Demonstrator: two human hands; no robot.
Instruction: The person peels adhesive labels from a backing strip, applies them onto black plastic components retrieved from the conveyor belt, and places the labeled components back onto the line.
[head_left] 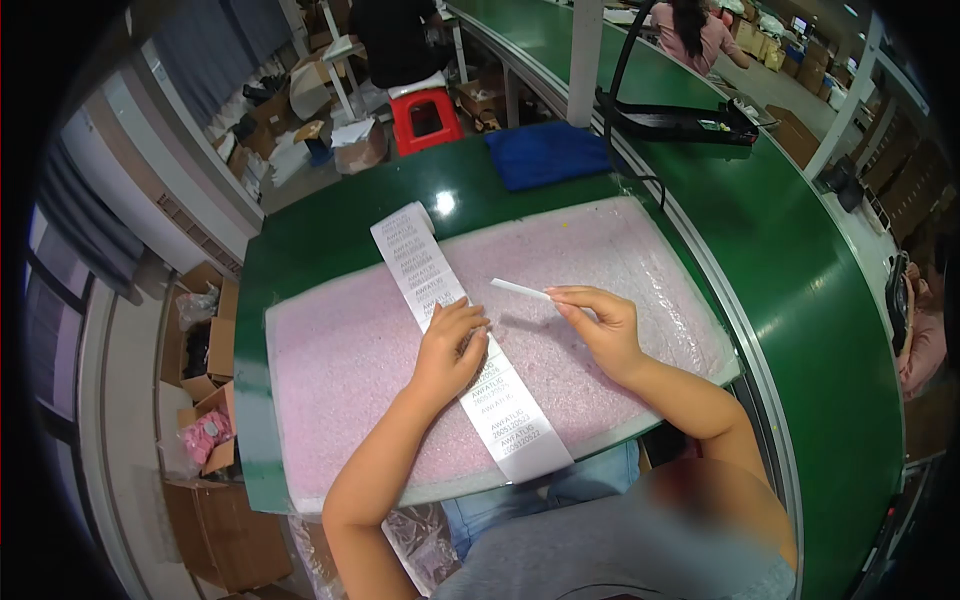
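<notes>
A long white strip of printed labels (518,432) runs across a pink foam mat (340,370), its far end curled near the mat's back edge. My left hand (452,345) lies on the middle of the strip, fingers bent and close together over it. Above the mat, to the right of the strip, my right hand (597,325) pinches one end of a narrow white slip (520,289) between thumb and fingers. The slip points left, and a shadow falls on the mat below it.
A blue cloth (550,155) lies on the green table (270,262) behind the mat. A black device (685,122) sits on the green conveyor at the right. Beyond are a red stool (426,122), two seated people and cardboard boxes (222,345) at the left.
</notes>
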